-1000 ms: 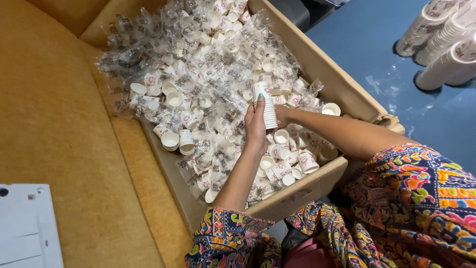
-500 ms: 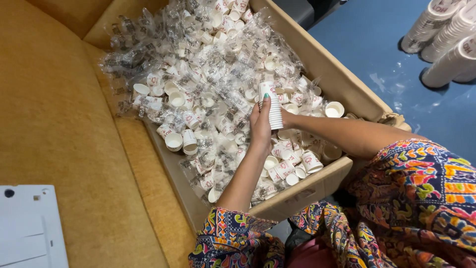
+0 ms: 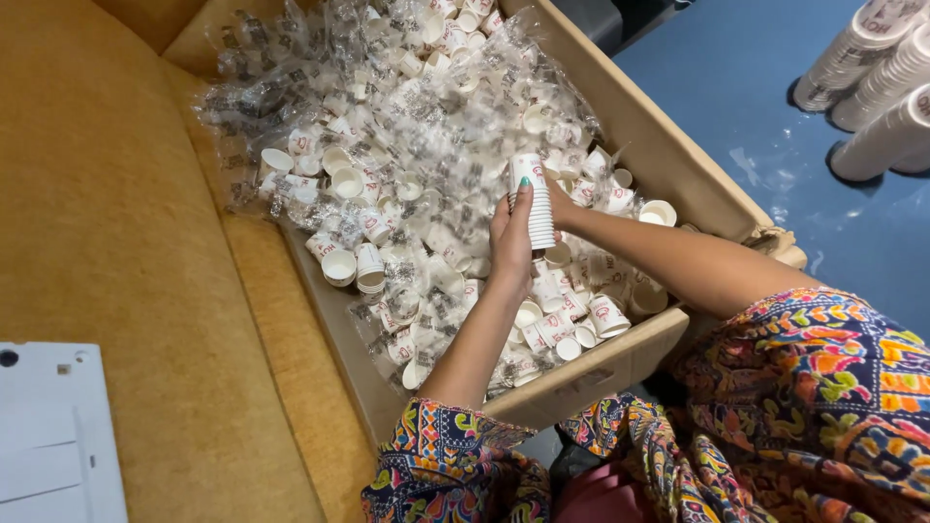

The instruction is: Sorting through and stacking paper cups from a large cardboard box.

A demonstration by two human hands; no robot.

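— Two hands, both the person's own, meet at one short stack of small white paper cups with red print (image 3: 532,200), just right of the frame's centre.

— How is the stack held?

— Upright, above the large open brown cardboard box (image 3: 620,360). The left hand (image 3: 511,238) is closed round the stack's left side, fingers curled along it, one teal-painted nail near the top. The right hand (image 3: 562,206) comes from the right and is mostly hidden behind the stack; it touches the cups, but how tightly it closes cannot be told.

— How many cups in the stack?

— Too closely nested to count; many rims show as fine lines at the bottom.

— And in the box?

— Dozens of loose white paper cups (image 3: 339,266), far too many to count, lying among crumpled clear plastic wrappers (image 3: 426,107) that fill the box from the upper middle of the frame down to its centre. A few cups sit nested in twos or threes.

— Anything else?

— Three tall stacks of larger white cups (image 3: 877,77) lie on the blue floor (image 3: 736,87) at the upper right. One white flat device (image 3: 53,436) rests at the lower left on the tan fabric surface (image 3: 107,223). Both arms wear multicoloured patterned sleeves (image 3: 843,378) along the bottom edge.
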